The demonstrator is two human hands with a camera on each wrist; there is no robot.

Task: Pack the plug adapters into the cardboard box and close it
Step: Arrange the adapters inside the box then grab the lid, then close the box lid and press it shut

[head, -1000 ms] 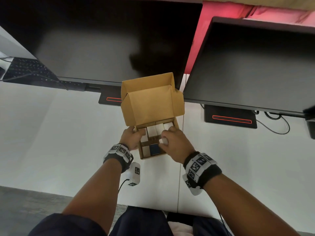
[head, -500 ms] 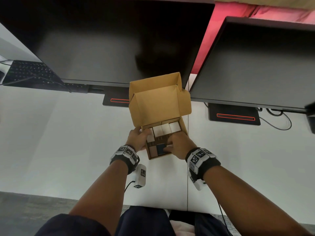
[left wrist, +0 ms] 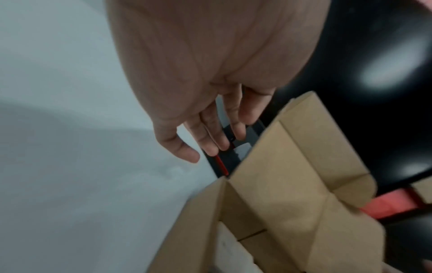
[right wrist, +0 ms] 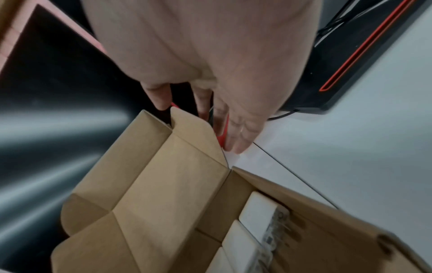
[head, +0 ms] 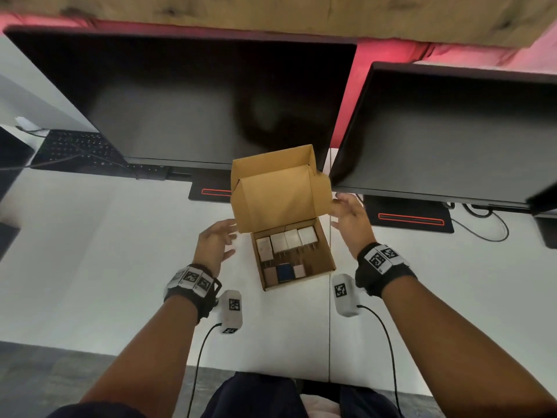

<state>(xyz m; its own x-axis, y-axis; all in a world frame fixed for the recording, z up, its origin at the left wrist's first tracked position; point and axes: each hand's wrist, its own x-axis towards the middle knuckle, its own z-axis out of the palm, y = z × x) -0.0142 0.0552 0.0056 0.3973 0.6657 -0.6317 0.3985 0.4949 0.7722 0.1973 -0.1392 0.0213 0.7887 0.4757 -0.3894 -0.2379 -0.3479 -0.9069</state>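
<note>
A small cardboard box (head: 327, 254) sits on the white desk with its lid (head: 277, 194) standing upright at the back. Inside lie several white plug adapters (head: 286, 241) in a back row, and a blue one (head: 284, 272) between two pale ones at the front. My left hand (head: 215, 241) hovers open beside the lid's left flap, fingers spread and holding nothing. My right hand (head: 346, 211) is open at the lid's right flap (right wrist: 191, 127), its fingertips close to the flap's edge. The left wrist view shows the straight fingers (left wrist: 210, 140) just off the lid (left wrist: 292, 166).
Two dark monitors (head: 196, 101) (head: 452, 131) stand close behind the box, their bases (head: 410, 217) on the white desk (head: 90, 251). A black keyboard (head: 78, 146) lies at the far left. Cables run from both wrists toward the near desk edge.
Both hands have left the inside of the box and moved up and outward to the two sides of the upright lid. The last adapter now lies in the box.
</note>
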